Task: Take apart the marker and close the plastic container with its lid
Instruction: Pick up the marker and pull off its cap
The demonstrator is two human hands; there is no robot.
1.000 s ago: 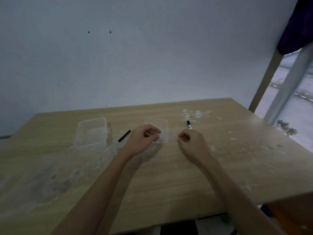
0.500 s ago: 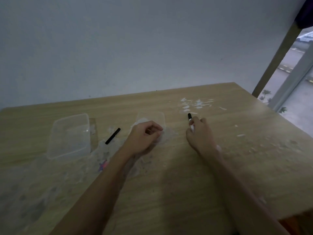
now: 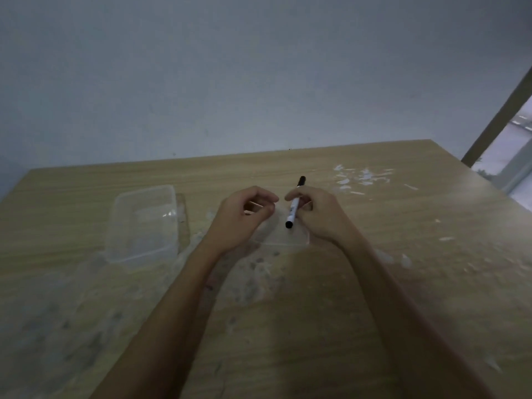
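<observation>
One marker (image 3: 294,203) in right hand (image 3: 319,215) grip; label print unreadable.

Container (image 3: 142,226) left of lid (image 3: 285,236), on table (image 3: 374,312)

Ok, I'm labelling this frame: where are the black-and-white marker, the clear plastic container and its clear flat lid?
Black-and-white marker (image 3: 293,208), head view, white barrel.
Clear plastic container (image 3: 144,226), head view, floor.
Clear flat lid (image 3: 283,237), head view, near edge.

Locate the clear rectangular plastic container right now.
Head view: the clear rectangular plastic container sits open on the wooden table, left of centre, just left of the left hand.
</observation>
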